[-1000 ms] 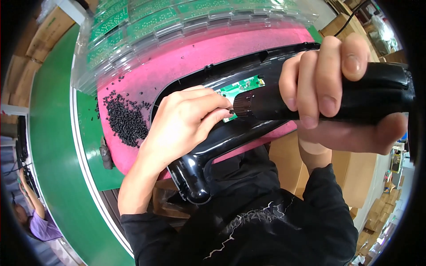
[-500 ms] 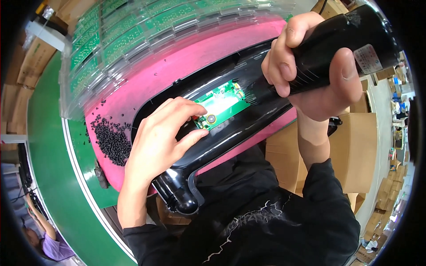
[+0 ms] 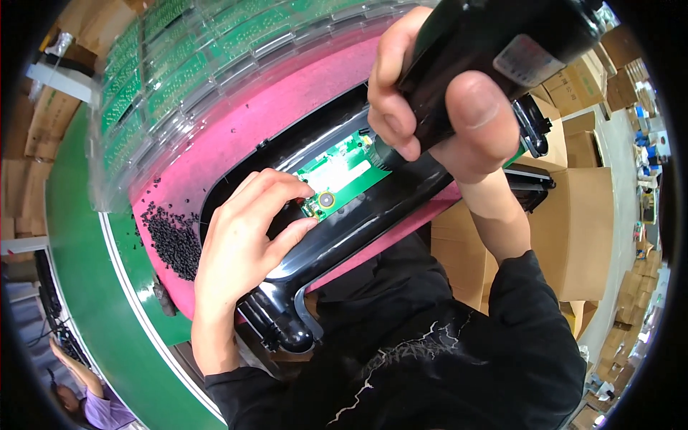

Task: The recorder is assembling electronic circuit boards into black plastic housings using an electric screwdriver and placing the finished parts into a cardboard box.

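Note:
A long black plastic housing [image 3: 373, 218] lies on a pink mat [image 3: 297, 89], with a green circuit board [image 3: 352, 191] in its hollow. My left hand [image 3: 240, 233] curls over the board's left end, thumb and fingertips against its edges beside a round brass-rimmed part. Gripped in my right hand [image 3: 466, 136] is a thick black cylindrical tool [image 3: 459, 54], which looks like an electric screwdriver. It slants down toward the board's right end. Its lower end is near dark bristle-like strands there; whether the tip touches the board cannot be seen.
Small black screw-like pieces [image 3: 172, 244] are heaped at the mat's left. Clear plastic trays [image 3: 193, 72] of green boards stand behind. Cardboard boxes [image 3: 580, 236] are at the right, beside another black part [image 3: 530, 186]. A person in a purple sleeve [image 3: 107, 410] is at lower left.
My right hand has moved left with the tool, bringing its lower end over the board's right end. My left hand keeps its place on the board; the whole view has shifted slightly.

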Demonstrator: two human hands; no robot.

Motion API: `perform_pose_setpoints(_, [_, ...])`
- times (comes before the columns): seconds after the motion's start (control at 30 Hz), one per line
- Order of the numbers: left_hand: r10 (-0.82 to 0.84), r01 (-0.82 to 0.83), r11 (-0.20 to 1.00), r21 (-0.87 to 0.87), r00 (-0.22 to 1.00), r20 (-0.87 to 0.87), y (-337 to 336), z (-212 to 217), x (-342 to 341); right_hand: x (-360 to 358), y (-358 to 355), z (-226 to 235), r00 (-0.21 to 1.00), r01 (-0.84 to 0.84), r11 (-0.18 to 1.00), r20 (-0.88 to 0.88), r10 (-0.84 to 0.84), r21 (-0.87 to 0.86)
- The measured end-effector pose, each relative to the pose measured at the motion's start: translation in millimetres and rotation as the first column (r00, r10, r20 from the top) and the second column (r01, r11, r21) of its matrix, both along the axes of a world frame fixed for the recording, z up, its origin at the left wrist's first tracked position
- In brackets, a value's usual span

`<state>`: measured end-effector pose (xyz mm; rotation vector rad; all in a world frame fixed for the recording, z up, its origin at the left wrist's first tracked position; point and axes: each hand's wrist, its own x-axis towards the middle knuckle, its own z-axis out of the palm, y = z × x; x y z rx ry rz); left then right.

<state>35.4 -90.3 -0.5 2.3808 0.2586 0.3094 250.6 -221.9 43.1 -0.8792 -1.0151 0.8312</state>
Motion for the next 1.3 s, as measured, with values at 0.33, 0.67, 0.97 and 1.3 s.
perform_pose_setpoints(0.33, [-0.021,0.021,1.000,0.001,1.000,-0.012,0.6,0.9,-4.5,1.0,4.8,8.4,0.964,0.226,0.973,-0.134,-0.231,-0.051])
perform_pose_setpoints(0.67, [-0.031,0.030,0.999,0.041,0.999,0.038,-4.2,2.1,-8.8,-12.8,-20.0,47.8,0.723,0.641,0.681,0.020,-0.691,0.355])
perform_pose_setpoints(0.97, [0.109,-0.212,0.946,0.247,0.922,0.372,10.9,10.7,8.6,-23.9,-115.6,41.9,0.655,0.564,0.590,0.122,-0.746,0.578])
perform_pose_setpoints(1.3, [0.389,-0.438,0.841,0.316,0.897,0.208,4.5,-13.6,-44.9,-3.5,-152.3,141.5,0.573,0.094,0.369,0.253,-0.780,0.925])
